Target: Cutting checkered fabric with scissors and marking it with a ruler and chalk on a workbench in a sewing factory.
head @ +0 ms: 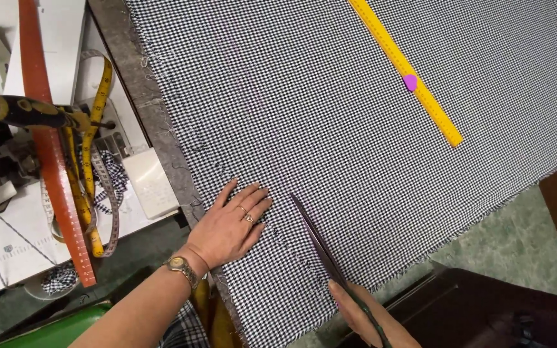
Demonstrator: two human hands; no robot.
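Observation:
A large black-and-white checked cloth (330, 103) lies spread over the table. My left hand (230, 225), with rings and a wristwatch, rests flat on the cloth near its frayed near edge, fingers apart. My right hand (368, 319) grips the handles of long dark scissors (317, 241), whose blades point away from me and lie on the cloth just right of my left hand. A yellow ruler (407, 67) lies diagonally on the cloth farther off, with a small purple chalk piece (410, 82) on it.
A white sewing machine (46, 90) stands at the left, with a red ruler (53, 154) and a yellow tape measure (88, 148) draped across it. Checked scraps lie below it. A dark brown wooden piece (504, 309) sits at the lower right.

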